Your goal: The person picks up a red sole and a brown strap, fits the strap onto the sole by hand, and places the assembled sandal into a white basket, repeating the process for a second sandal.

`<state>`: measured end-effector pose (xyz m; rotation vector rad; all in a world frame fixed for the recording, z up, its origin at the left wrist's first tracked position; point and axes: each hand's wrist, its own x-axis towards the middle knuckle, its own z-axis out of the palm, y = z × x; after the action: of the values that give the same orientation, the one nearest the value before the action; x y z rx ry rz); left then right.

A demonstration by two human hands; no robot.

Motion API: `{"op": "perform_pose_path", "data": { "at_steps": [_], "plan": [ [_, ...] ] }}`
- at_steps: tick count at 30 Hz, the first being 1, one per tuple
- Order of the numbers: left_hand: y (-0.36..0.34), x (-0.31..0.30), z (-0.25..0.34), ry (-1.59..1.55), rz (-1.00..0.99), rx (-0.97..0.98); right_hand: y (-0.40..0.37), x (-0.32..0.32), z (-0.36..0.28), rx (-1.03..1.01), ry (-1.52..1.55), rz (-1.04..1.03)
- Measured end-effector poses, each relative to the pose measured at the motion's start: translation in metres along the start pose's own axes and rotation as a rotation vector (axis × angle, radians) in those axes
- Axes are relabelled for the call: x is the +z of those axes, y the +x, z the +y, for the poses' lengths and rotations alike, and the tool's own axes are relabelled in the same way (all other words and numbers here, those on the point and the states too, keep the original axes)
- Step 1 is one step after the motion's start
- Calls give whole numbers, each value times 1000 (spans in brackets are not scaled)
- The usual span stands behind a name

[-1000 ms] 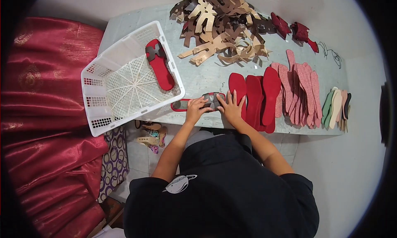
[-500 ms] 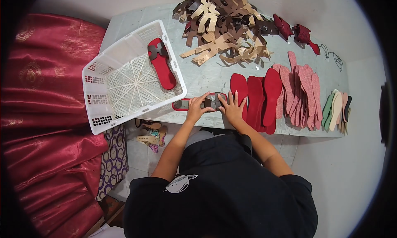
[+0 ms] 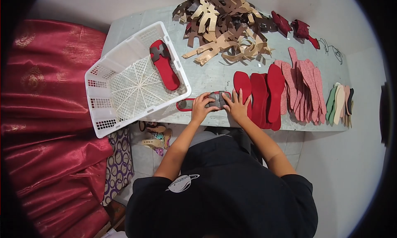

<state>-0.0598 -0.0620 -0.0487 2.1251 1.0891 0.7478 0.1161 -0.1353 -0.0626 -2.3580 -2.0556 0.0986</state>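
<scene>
A sandal sole (image 3: 184, 104), grey on its upturned face with a red edge, lies on the table in front of me. A dark strap (image 3: 216, 99) crosses its right part. My left hand (image 3: 201, 107) grips the strap's left side, thumb and fingers on it. At the strap's other side, my right hand (image 3: 237, 108) holds it with thumb and index finger, the remaining fingers spread toward the red soles (image 3: 258, 99). My fingers hide part of the sole.
A white plastic basket (image 3: 144, 119) at left holds a red sandal (image 3: 167, 72) with a dark strap. Brown and gold strap pieces (image 3: 225, 27) are heaped at the back. Pink soles (image 3: 306, 89) and green and cream soles (image 3: 337, 103) stand to the right on the table (image 3: 211, 74).
My fingers have shifted on the strap, and the strap now lies flatter and wider between my hands. The whole view has moved slightly.
</scene>
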Motion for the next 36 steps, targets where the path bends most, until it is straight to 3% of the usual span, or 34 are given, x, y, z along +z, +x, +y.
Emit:
{"op": "perform_pose_path", "data": {
  "at_steps": [7,10,11,15,22,27,36],
  "plan": [
    [-10,8,-5,55,130,96,0,0,1,0,-2,-20],
    [-11,9,-6,342,83,310,1,0,2,-21,-9,2],
    [-15,6,-9,426,-15,341,1,0,3,-27,-20,10],
    [-21,7,-11,550,-81,425,0,-2,6,-101,15,86],
    [-24,25,-12,745,-112,377,6,-9,13,-274,23,106],
    [-24,27,3,861,-85,398,9,-13,17,-304,132,122],
    [-24,48,22,1091,-151,261,9,-9,19,-283,156,142]
  ]
}}
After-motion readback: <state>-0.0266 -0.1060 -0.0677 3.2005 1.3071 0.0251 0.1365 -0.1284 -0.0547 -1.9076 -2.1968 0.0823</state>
